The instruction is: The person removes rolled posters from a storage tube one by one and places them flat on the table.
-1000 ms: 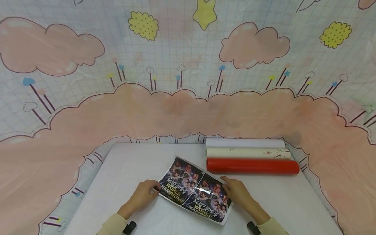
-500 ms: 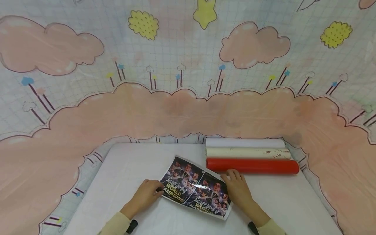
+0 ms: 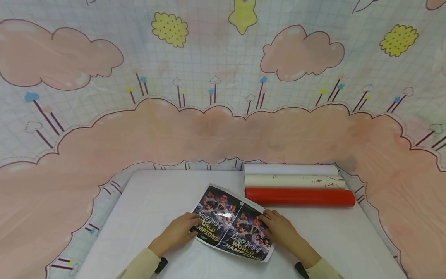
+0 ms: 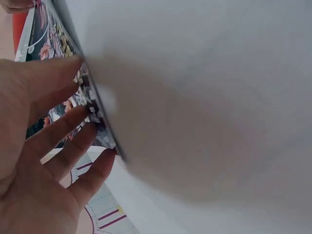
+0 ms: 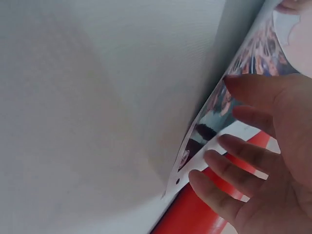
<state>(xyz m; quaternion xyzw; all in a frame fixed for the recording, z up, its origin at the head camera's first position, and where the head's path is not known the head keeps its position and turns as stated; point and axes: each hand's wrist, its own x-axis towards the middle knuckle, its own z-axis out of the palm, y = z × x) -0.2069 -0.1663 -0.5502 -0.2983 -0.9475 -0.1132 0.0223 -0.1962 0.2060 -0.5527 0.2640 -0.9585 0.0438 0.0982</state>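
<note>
A glossy printed poster (image 3: 228, 232), dark with two matching panels lettered "WORLD CHAMPIONS", lies askew on the white table, its edges slightly curved. My left hand (image 3: 179, 231) is at its left edge. In the left wrist view the fingers of that hand (image 4: 63, 141) are extended and spread, with tips against the printed face (image 4: 90, 92) and the thumb at the edge. On the opposite edge rests my right hand (image 3: 281, 229). The right wrist view shows its fingers spread and nearly straight, the thumb touching the poster (image 5: 214, 117) near its margin.
Three rolls lie side by side at the back right of the table (image 3: 146, 201): a red roll (image 3: 299, 197) in front, a cream patterned roll (image 3: 289, 181) behind it, and a white roll (image 3: 289, 169) farthest back. A cloud-print cloth (image 3: 223, 135) hangs behind.
My left hand has shifted right and farther over the poster's left edge. My right hand's fingers reached up toward the red roll, then came back down to the poster's right edge.
</note>
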